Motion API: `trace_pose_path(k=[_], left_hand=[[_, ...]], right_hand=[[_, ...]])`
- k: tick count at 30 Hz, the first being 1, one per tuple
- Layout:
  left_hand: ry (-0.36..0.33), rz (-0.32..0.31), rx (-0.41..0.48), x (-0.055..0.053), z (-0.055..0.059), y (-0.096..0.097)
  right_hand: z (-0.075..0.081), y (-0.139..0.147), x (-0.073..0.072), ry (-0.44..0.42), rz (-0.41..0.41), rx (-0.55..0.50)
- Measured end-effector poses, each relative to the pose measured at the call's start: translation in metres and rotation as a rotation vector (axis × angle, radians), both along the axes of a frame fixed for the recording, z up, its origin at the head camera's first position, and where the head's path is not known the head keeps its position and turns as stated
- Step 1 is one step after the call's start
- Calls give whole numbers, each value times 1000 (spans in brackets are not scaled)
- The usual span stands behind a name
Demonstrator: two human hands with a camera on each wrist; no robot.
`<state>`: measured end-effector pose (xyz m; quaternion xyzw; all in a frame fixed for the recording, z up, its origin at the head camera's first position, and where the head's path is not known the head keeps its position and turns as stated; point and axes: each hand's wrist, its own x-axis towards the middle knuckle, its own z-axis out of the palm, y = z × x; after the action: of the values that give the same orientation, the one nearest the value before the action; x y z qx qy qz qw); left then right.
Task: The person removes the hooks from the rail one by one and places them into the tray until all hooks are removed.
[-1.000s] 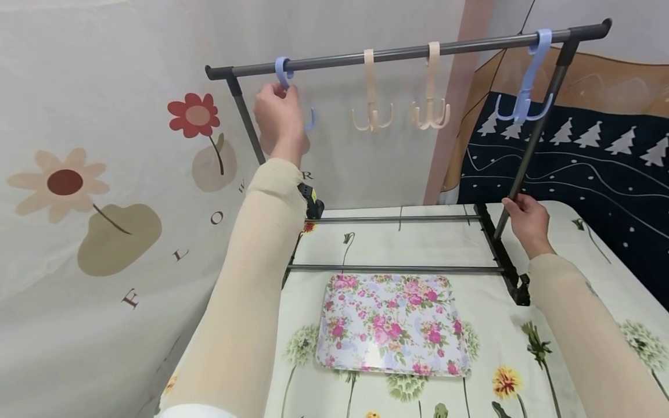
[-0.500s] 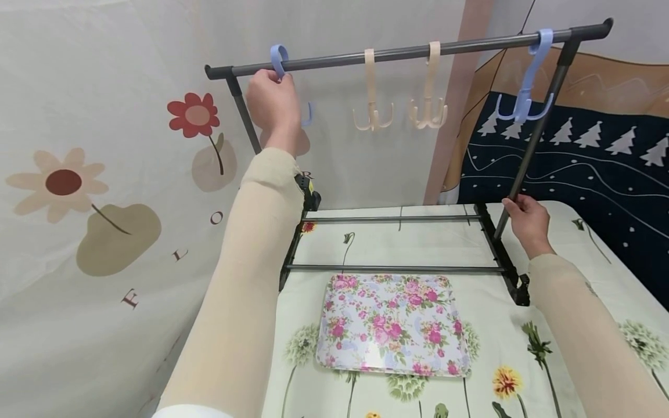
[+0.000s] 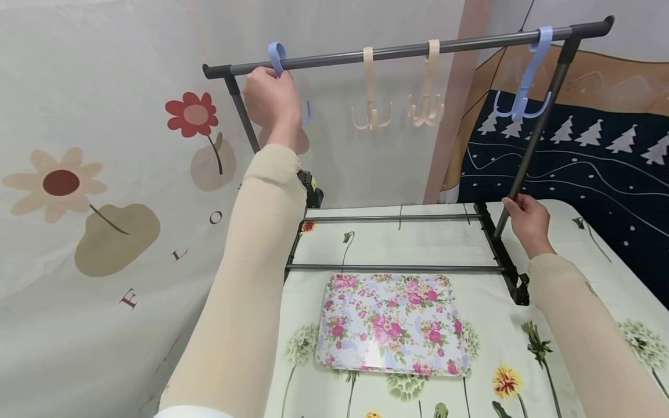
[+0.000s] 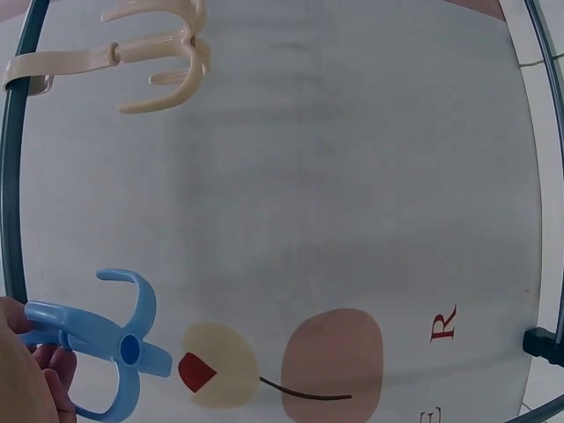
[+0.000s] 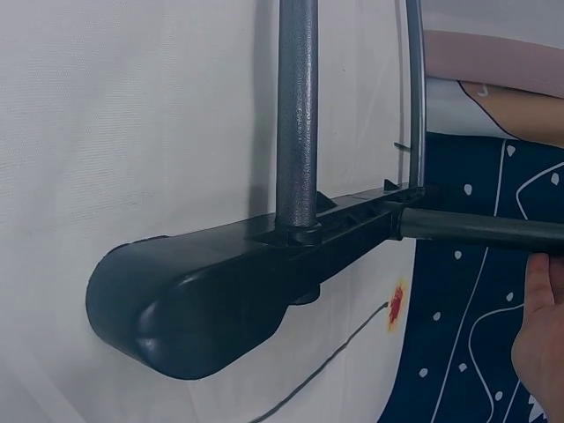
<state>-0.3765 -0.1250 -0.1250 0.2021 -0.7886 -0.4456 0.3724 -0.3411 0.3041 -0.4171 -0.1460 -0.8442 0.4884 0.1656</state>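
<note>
My left hand (image 3: 273,101) pinches a light blue four-prong hanging hook (image 3: 276,52) near the left end of the grey top rail (image 3: 334,60). The hook's curved top arches above the rail, and its shank is hidden behind my fingers. In the left wrist view the prongs of this blue hook (image 4: 132,388) spread out beyond my fingertips. Low on the right, my right hand (image 3: 529,225) holds the rack's slanted grey post (image 3: 538,128) just above its black foot (image 3: 503,261). Only part of that right hand (image 5: 539,344) shows in the right wrist view, against the post.
Two cream hooks (image 3: 371,93) and another blue hook (image 3: 532,69) hang along the rail. Two lower bars (image 3: 397,269) join the rack's feet. In front lies a floral tray (image 3: 392,325) on the flower-print tablecloth (image 3: 418,241). Curtain cloth (image 3: 130,35) rises behind and at left.
My left hand has moved up and slightly left, lifting the blue hook so its curve rises higher above the rail. My right hand has stayed on the post.
</note>
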Motion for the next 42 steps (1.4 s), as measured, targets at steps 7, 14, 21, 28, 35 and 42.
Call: trace_pose_path(k=[7, 14, 21, 28, 35, 42], left_hand=[[-12, 4, -26, 1, 2, -2], [-13, -20, -34, 3, 4, -3], [-2, -22, -131, 3, -1, 2], [16, -23, -132, 4, -3, 0], [-9, -8, -214, 8, 6, -4], [-35, -47, -284, 14, 16, -8]], right_hand=[[-1, 0, 0, 5, 4, 0], [0, 1, 1, 3, 1, -5], [-2, 1, 0, 5, -1, -12], [-4, -2, 0, 9, 3, -25], [-1, -5, 3, 9, 7, -32], [2, -6, 4, 1, 5, -31]])
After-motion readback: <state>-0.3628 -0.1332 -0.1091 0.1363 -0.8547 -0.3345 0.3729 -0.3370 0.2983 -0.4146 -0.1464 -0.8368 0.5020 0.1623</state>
